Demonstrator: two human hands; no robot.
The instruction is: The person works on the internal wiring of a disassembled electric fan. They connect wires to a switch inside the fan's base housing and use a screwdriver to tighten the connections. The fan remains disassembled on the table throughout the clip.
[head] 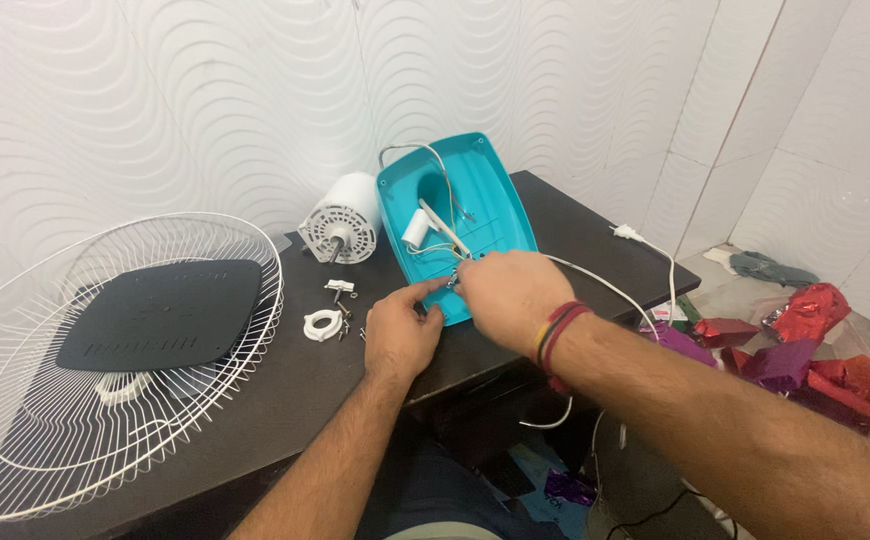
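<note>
A turquoise plastic fan housing [485, 190] lies open side up on a dark table [285, 390], with white wires and a small white cylinder [416, 228] inside it. My right hand [515, 295] rests on the housing's near edge, fingers pinched at the wires there. My left hand [400, 330] sits just left of it, forefinger and thumb reaching to the same spot. What is pinched between the fingers is too small to tell. A white fan motor [345, 220] lies behind the housing's left side.
A white wire fan guard [15, 400] holding a black flat panel [165, 312] fills the table's left. A white ring [322, 325] and small screws lie near my left hand. A white cord with plug [627, 234] trails off the right edge. Crumpled red and purple foil [805, 350] litters the floor.
</note>
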